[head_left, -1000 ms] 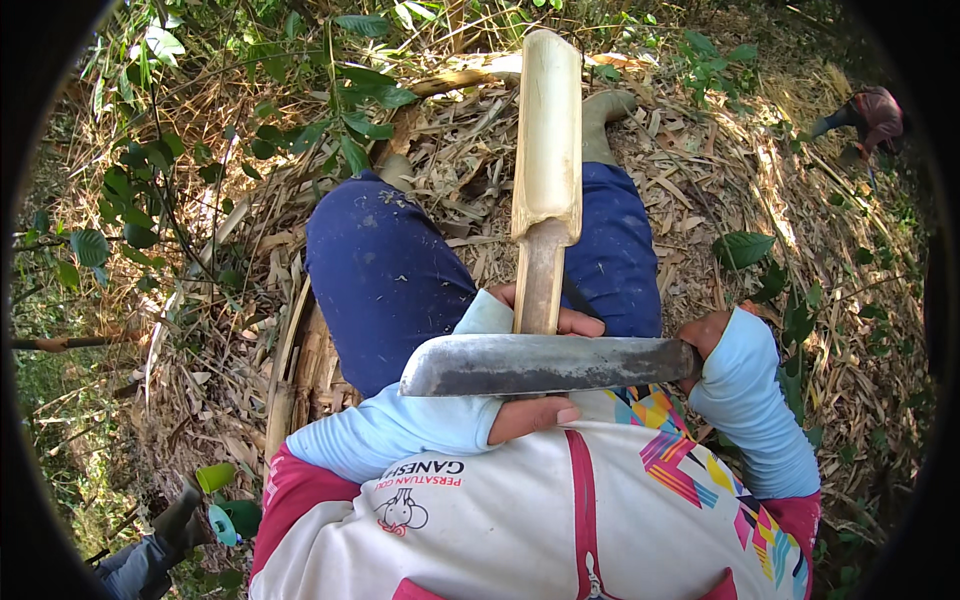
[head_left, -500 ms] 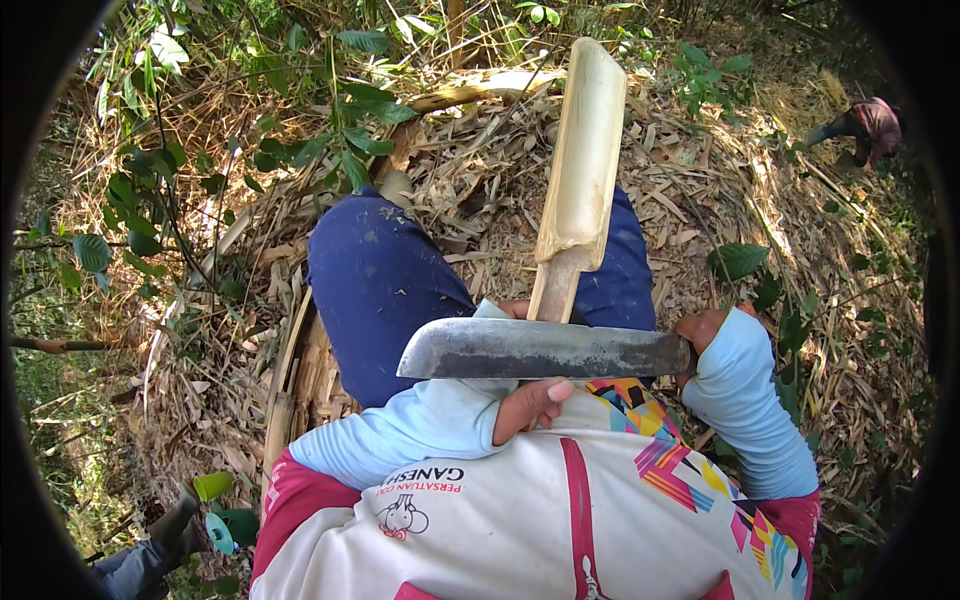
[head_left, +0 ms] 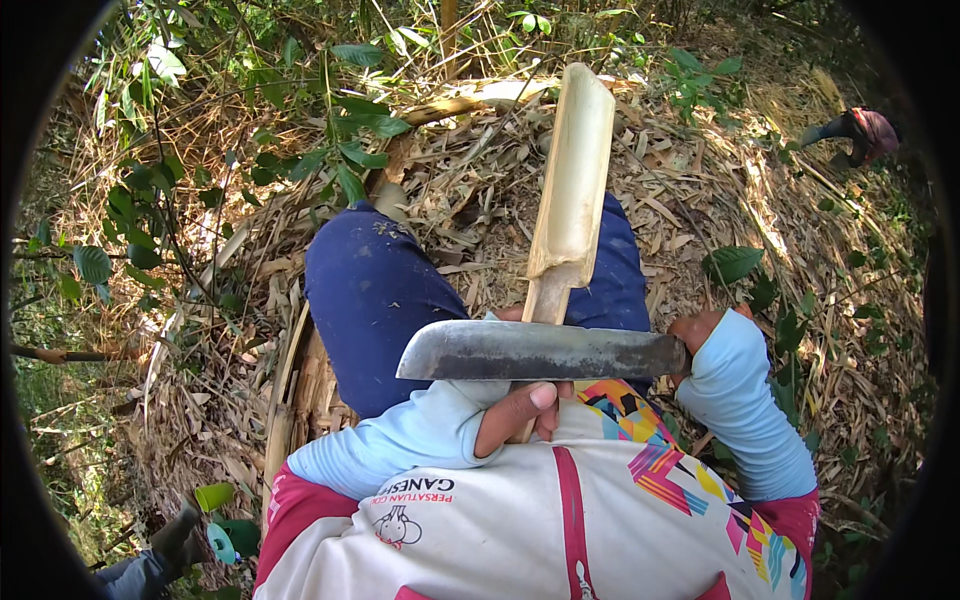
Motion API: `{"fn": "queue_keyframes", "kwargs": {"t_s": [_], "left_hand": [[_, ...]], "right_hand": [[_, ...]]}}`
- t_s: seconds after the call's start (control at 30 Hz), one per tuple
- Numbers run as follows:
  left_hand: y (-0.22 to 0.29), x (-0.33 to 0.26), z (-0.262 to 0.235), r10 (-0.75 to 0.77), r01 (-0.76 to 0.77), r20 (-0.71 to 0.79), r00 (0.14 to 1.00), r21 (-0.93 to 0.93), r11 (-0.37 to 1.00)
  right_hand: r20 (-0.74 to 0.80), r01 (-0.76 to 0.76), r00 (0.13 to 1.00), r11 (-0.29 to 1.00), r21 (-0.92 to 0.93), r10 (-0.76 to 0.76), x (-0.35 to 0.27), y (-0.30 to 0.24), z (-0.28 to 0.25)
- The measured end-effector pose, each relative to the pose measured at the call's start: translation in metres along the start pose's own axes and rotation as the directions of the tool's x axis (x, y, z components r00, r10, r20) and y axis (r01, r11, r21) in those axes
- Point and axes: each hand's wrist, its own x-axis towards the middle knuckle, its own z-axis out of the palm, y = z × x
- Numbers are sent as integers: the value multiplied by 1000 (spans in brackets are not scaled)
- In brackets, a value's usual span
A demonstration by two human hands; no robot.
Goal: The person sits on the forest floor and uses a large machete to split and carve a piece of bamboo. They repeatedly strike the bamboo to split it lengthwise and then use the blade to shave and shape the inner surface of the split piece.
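A long, pale bamboo scoop with a hollow trough points away from me between my knees. Its narrow handle runs toward my body beneath a machete. My left hand is closed around the handle's near end, partly hidden by the blade. The machete lies level across the handle, its broad tip to the left. At the right, my right hand grips the machete's handle, which is mostly hidden by the fingers. Whether the blade touches the bamboo, I cannot tell.
Dry leaves and shavings cover the ground ahead. Split wood lies beside my left leg, and leafy stems hang at the upper left. A green cup is at the lower left. Another person is at the far right.
The bamboo scoop has come slightly toward my body and a little left, its handle end now showing by my left hand. The machete stays nearly in place.
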Motion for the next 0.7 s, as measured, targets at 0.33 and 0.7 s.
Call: {"fn": "queue_keyframes", "kwargs": {"t_s": [0.33,0.7], "left_hand": [[8,8,-13,342,-332,127,931,682,652],[5,3,2,156,-135,-223,962,107,985]], "right_hand": [[24,-39,999,999,22,39,-7,4,2],[42,-155,987,988,26,154,-5,3,1]]}}
